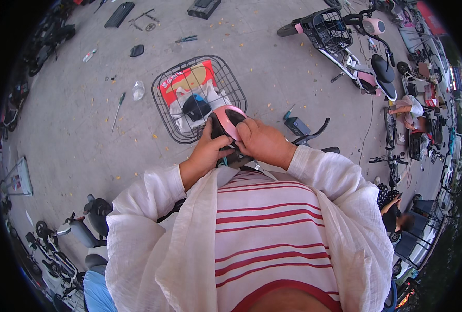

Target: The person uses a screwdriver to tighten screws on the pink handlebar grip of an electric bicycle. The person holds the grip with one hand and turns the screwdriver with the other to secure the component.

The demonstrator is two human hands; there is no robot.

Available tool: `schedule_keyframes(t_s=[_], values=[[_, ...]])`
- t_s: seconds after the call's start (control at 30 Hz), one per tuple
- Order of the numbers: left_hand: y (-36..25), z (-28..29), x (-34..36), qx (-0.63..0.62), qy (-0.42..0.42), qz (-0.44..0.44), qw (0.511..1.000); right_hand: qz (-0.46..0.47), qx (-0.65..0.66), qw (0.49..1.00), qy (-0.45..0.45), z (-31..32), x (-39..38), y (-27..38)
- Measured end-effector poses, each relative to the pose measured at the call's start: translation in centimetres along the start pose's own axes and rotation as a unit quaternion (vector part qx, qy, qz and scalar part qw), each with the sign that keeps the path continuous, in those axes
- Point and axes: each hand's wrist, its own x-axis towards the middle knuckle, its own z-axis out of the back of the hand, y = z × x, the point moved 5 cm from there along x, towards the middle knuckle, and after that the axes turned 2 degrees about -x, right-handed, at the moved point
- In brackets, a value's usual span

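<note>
A rounded pink and black shell (223, 115), like an electric bike's headlight housing, is held between both my hands. My left hand (204, 156) grips its left side, thumb and fingers closed on the black part. Round its right edge curl the fingers of my right hand (266, 141), pressing against the pink part. The underside of the shell is hidden by my hands. Just beyond it is a black wire basket (205, 56). Inside lie a red printed bag (209, 74), crumpled white material and a blue and black item (195, 107).
A black handlebar lever (317, 134) juts out on the right, near a dark box (296, 126). A screwdriver (118, 112) and a clear plastic bag (138, 90) lie left on the pavement. Pliers (186, 39) lie farther off. A pink and white electric bike (345, 60) stands far right.
</note>
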Motion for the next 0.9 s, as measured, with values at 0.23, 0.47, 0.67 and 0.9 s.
schedule_keyframes(t_s=[0.23,0.47,0.67,0.9], values=[[0.1,-0.1,-0.2,0.003,-0.011,-0.003,1.0,0.022,-0.03,0.998,-0.057,-0.3,0.4,0.0],[0.0,-0.3,-0.3,0.014,-0.024,0.003,1.0,0.02,0.014,1.0,-0.001,-0.4,0.9,-0.7],[0.0,-0.1,-0.5,0.015,-0.037,-0.012,0.999,0.017,0.096,0.994,0.055,0.7,1.3,-1.3],[-0.4,1.4,0.9,-0.078,0.065,-0.03,0.994,0.031,0.14,0.985,0.097,0.7,1.6,-3.9]])
